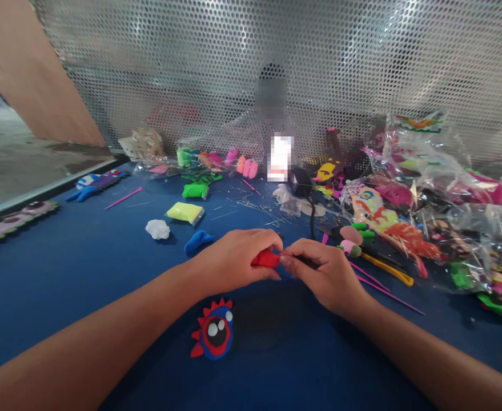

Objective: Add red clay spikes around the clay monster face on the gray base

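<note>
A lump of red modelling clay (pixel 266 259) is held in my left hand (pixel 237 254), with the fingers curled over its top and the thumb below. The thumb and fingers of my right hand (pixel 325 271) are pinched together at the lump's right end; what lies between those fingertips is mostly hidden. Below my left hand, a small clay figure (pixel 215 331) lies flat on the blue table (pixel 148 371). It is blue with red spikes and a black-and-white eye. A piece of blue clay (pixel 198 241) sits just beyond my left wrist, near a white clay lump (pixel 157 229).
Yellow (pixel 185 213) and green clay packets (pixel 195 190) lie farther back. Thin sticks (pixel 259 211) are scattered mid-table. Pink modelling tools (pixel 390 292) and bagged clay figures (pixel 388 211) crowd the right. A perforated metal panel (pixel 169 68) borders the back, with a bright phone (pixel 279 157) before it.
</note>
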Action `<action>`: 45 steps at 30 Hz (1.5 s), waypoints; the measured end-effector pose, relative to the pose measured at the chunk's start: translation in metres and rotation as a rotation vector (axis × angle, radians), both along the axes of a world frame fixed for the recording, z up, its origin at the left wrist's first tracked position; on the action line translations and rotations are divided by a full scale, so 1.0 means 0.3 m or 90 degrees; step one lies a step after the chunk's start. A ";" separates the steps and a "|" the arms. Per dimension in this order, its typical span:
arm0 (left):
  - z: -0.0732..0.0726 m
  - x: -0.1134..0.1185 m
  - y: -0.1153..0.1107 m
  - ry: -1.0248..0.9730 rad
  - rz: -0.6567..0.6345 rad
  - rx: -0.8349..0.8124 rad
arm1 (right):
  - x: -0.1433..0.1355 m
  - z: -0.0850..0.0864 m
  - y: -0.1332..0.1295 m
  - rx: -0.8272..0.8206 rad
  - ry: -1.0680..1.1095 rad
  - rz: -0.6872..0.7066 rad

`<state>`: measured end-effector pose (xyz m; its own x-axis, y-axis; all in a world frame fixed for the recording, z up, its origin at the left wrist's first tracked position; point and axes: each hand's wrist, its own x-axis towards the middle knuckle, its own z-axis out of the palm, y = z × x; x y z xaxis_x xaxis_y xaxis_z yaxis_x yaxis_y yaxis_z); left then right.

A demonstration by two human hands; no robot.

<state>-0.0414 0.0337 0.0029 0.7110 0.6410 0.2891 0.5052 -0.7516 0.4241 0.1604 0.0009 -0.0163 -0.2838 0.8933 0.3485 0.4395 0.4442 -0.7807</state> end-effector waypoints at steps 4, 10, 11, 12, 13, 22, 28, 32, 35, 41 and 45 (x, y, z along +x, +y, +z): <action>-0.004 -0.006 0.006 0.007 0.000 0.024 | 0.011 -0.012 0.019 -0.094 0.140 -0.047; -0.027 -0.025 0.039 0.125 0.037 0.027 | 0.013 -0.043 0.049 -0.203 0.386 -0.091; -0.031 -0.027 0.044 0.136 0.037 0.030 | 0.011 -0.045 0.050 -0.221 0.399 -0.078; -0.033 -0.028 0.046 0.135 0.037 0.037 | 0.008 -0.047 0.049 -0.235 0.408 -0.064; -0.033 -0.028 0.046 0.123 0.038 0.049 | 0.006 -0.047 0.047 -0.247 0.415 -0.051; -0.003 0.003 -0.009 -0.041 -0.021 0.154 | -0.009 -0.025 0.009 -0.317 0.412 0.046; -0.011 0.007 -0.021 -0.097 -0.020 0.201 | -0.020 -0.020 -0.006 -0.370 0.453 0.083; -0.016 0.001 -0.018 -0.108 -0.018 0.217 | -0.024 -0.015 -0.011 -0.415 0.489 0.095; -0.016 -0.003 -0.015 -0.102 -0.010 0.223 | -0.027 -0.010 -0.018 -0.412 0.474 0.108; -0.008 -0.001 -0.021 -0.109 -0.013 0.231 | -0.025 0.000 -0.038 -0.447 0.557 0.125; -0.003 0.002 -0.026 -0.119 -0.014 0.242 | -0.024 0.006 -0.048 -0.442 0.621 0.119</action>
<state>-0.0407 0.0259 0.0019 0.6356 0.4495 0.6277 0.4283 -0.8817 0.1977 0.1531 -0.0135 -0.0145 -0.3141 0.9481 -0.0489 -0.4926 -0.2068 -0.8453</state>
